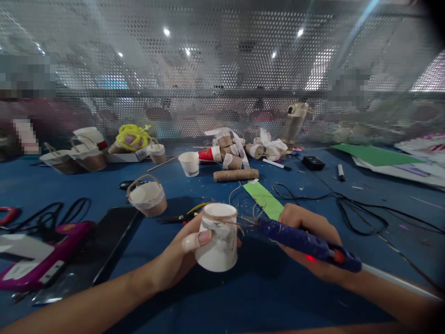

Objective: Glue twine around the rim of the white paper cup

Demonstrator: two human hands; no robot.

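My left hand [189,246] is wrapped round a white paper cup [217,250], held upside down with its base up. Brown twine [222,219] circles the cup just below that base, and a loose end sticks out at the right. In my right hand [309,232] is a blue hot glue gun [295,236] with a white glue stick [399,278] out of its back. Its nozzle points left, close to the twine on the cup; whether it touches I cannot tell. A red light glows under the gun.
Behind the cup lie pliers [179,218], a green paper strip [264,197] and a twine roll [235,175]. A small basket [148,199] stands left, beyond a black phone-like slab [114,241]. Black cable [351,218] loops at right. A bottle [295,125] stands before the perforated metal screen [222,60].
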